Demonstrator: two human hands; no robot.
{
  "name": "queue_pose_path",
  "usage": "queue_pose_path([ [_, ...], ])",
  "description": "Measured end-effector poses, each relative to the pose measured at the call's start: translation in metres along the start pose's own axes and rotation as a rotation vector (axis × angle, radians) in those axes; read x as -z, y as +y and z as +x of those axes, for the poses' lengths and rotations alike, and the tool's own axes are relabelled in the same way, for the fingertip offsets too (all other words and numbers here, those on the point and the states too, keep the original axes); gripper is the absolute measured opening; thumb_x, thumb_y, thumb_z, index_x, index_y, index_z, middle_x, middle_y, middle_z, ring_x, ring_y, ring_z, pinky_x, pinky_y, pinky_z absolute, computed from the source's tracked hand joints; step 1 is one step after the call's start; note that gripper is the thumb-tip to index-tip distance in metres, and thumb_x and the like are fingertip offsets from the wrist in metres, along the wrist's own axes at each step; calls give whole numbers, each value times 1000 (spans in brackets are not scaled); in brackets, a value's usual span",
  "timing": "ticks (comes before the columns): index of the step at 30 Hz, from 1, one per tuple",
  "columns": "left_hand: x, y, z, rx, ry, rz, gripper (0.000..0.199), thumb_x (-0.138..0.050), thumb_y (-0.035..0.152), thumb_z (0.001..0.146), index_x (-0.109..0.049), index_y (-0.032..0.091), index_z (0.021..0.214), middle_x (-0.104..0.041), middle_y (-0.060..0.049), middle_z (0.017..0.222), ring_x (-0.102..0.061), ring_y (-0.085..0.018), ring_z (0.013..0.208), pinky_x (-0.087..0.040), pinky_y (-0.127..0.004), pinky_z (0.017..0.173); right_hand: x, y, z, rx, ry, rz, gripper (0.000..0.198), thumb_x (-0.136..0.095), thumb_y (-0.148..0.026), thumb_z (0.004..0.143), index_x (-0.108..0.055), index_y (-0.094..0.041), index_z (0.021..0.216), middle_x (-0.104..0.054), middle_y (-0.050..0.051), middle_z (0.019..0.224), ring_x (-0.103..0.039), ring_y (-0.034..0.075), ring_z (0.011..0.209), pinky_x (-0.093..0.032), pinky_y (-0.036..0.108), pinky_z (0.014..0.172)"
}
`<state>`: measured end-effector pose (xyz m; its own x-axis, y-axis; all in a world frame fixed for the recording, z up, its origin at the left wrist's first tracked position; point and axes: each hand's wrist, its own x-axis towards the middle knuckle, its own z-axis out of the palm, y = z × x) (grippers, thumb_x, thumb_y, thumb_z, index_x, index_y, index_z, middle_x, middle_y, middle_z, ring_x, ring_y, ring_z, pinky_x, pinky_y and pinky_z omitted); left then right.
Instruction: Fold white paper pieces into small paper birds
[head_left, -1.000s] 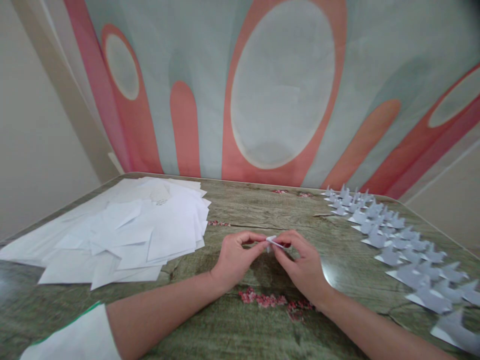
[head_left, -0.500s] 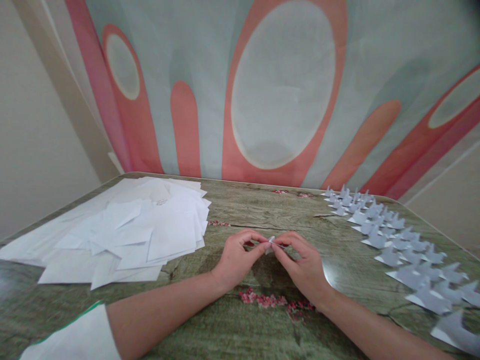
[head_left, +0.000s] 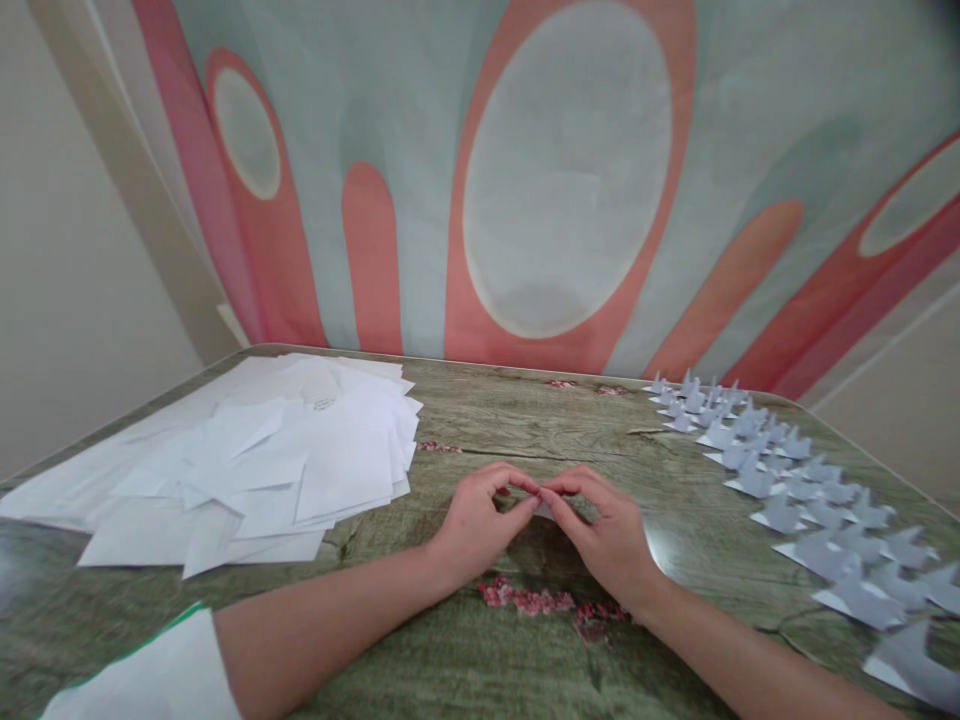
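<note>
A small folded piece of white paper (head_left: 544,510) is pinched between my two hands above the middle of the table. My left hand (head_left: 480,515) grips it from the left with thumb and forefinger. From the other side my right hand (head_left: 600,525) pinches it the same way, and the fingertips of both hands meet. Most of the paper is hidden behind the fingers, so its folded shape cannot be made out.
Loose white paper sheets (head_left: 345,460) lie in a spread heap on the left. Rows of folded white paper birds (head_left: 780,512) stand along the right side. The wood-patterned table (head_left: 495,405) ends at a wall hanging (head_left: 420,250) with pink and pale shapes.
The fingertips have closed in over the paper, and less of it shows above them; a bit now shows below. The heap and the paper birds stay put.
</note>
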<state>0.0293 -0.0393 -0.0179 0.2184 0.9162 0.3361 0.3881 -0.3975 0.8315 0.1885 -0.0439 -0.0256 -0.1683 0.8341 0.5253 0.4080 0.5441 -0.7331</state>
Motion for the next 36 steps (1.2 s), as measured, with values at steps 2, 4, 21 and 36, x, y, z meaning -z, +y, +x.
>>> queue_pose_path([
  [2,0,0,0,5,0,-1,7,-58,17,75,-64,18,78,-65,0,79,-58,-13,78,-43,-22,71,0,0,1,3,0,-13,7,-56,-20,80,-61,-20,76,-59,1,75,-56,14,72,-44,27,68],
  [4,0,0,1,10,6,-2,6,-58,17,75,-64,18,77,-64,-1,79,-58,-13,78,-43,-22,70,-1,0,1,10,1,-25,7,-55,-20,81,-61,-20,77,-59,2,76,-56,14,73,-44,27,68],
  [21,0,2,2,-11,31,-106,9,-64,14,68,-67,17,77,-64,-4,84,-58,-15,83,-45,-26,76,-1,7,1,94,45,-143,10,-53,-22,81,-63,-22,81,-61,4,79,-57,17,76,-46,32,70],
  [36,1,5,1,7,31,-74,15,-69,20,66,-64,17,80,-61,-2,83,-56,-15,80,-42,-23,67,0,1,2,0,82,9,9,-53,-24,82,-60,-20,77,-59,3,77,-56,17,76,-44,30,71],
])
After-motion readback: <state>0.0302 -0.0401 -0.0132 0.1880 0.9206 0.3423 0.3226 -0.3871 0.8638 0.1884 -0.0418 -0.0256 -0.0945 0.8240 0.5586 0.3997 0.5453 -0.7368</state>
